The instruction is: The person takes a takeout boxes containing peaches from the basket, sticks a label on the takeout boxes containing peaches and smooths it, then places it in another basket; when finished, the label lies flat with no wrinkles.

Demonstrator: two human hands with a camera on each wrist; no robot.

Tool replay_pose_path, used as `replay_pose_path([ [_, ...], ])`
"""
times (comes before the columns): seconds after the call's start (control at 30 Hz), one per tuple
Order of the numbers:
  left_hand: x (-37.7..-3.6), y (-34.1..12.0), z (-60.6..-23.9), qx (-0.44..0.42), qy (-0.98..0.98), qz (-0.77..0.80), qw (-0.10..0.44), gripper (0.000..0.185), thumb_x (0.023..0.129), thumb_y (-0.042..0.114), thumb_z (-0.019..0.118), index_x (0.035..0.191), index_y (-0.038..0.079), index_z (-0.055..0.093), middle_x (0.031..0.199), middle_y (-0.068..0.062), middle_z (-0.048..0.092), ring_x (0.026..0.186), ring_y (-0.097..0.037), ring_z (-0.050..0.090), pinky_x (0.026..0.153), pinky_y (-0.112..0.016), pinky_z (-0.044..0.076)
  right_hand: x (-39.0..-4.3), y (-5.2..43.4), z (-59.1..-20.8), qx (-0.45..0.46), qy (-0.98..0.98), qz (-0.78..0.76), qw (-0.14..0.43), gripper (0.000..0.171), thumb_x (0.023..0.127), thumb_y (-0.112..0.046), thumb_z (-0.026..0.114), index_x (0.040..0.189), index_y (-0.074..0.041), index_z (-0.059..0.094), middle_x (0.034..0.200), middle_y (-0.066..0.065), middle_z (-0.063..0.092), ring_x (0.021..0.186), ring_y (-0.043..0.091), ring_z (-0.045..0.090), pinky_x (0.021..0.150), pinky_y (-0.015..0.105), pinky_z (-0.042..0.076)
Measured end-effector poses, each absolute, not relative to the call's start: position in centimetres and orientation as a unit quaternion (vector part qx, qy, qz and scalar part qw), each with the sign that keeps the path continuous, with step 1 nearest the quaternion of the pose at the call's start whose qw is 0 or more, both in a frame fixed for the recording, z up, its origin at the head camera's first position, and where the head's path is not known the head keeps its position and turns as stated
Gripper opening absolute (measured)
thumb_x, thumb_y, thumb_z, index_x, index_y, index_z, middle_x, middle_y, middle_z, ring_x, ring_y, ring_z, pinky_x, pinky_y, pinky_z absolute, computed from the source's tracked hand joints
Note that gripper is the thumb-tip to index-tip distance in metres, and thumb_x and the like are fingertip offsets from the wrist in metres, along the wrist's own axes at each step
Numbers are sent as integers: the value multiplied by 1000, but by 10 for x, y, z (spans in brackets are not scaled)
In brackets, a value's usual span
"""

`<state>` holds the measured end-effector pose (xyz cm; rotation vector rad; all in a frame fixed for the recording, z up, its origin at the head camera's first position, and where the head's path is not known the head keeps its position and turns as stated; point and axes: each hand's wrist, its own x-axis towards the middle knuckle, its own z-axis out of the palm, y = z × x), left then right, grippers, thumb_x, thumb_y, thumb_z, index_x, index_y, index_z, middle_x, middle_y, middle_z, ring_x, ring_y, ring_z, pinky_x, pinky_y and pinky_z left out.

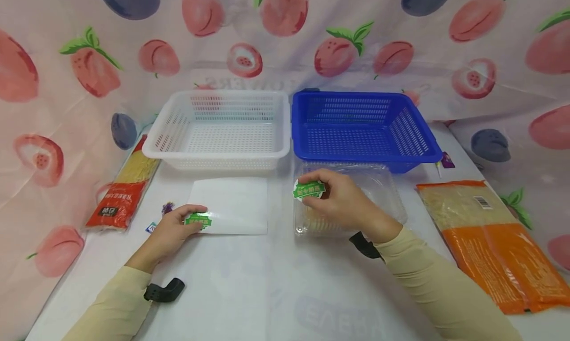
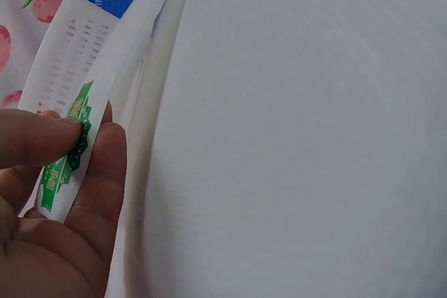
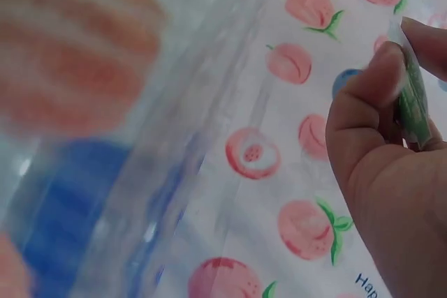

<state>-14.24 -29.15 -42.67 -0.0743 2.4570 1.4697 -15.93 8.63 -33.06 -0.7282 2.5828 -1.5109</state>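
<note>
Clearly both hands are busy with stickers. Near the lower left of the head view, the left hand (image 1: 171,230) pinches a green-printed sticker (image 1: 198,220) at the bottom left corner of a white backing sheet (image 1: 231,205); the left wrist view shows the thumb (image 2: 38,137) and a finger clamped on it from both sides. Just right of centre, the right hand (image 1: 340,200) pinches a second green label (image 1: 308,189) between thumb and curled fingers, holding it above the near left corner of a clear plastic clamshell box (image 1: 383,187).

To do this well, I judge the left hand should keep the sheet pressed flat while the label is peeled slowly at a low angle, so the thin film does not curl or stick to itself. The right-hand label is best held by its edge, keeping skin off the adhesive.

The stickers look thin, glossy and scalloped at the rim. The backing sheet is smooth and slightly shiny. The clamshell is transparent, rigid and rounded at the corners, with something pale inside. Behind, toward the top centre, a white basket (image 1: 218,155) and a blue basket (image 1: 311,153) stand side by side, both perforated hard plastic. Crinkly noodle packets lie at the left edge (image 1: 122,192) and the right edge (image 1: 494,242). A soft, peach-printed cloth (image 1: 53,113) drapes all round.
</note>
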Motion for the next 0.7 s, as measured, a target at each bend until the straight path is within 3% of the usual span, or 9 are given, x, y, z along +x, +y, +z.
replay_pose_path([
  [0.13, -143, -292, -428, -27, 850, 508, 140, 42, 96, 9, 62, 138, 3, 55, 141, -23, 44, 116, -32, 48, 82, -21, 49, -160, 96, -331, -216, 847, -485, 38, 34, 86, 1, 74, 119, 1, 66, 97, 10, 66, 71, 20, 56, 59, 24, 49],
  [0.47, -142, -293, -429, -28, 850, 505, 147, 43, 97, 9, 60, 139, 3, 54, 144, -23, 42, 119, -34, 46, 86, -25, 49, -167, 122, -331, -159, 891, -423, 44, 36, 91, -12, 73, 126, -6, 65, 101, 8, 64, 76, 22, 54, 60, 27, 46],
  [0.7, -142, -293, -429, -26, 855, 498, 144, 43, 97, 10, 61, 139, 4, 54, 142, -23, 44, 117, -33, 47, 86, -28, 49, -173, 137, -333, -128, 897, -420, 54, 39, 91, -10, 73, 127, -3, 61, 103, 13, 63, 82, 25, 57, 62, 25, 50],
])
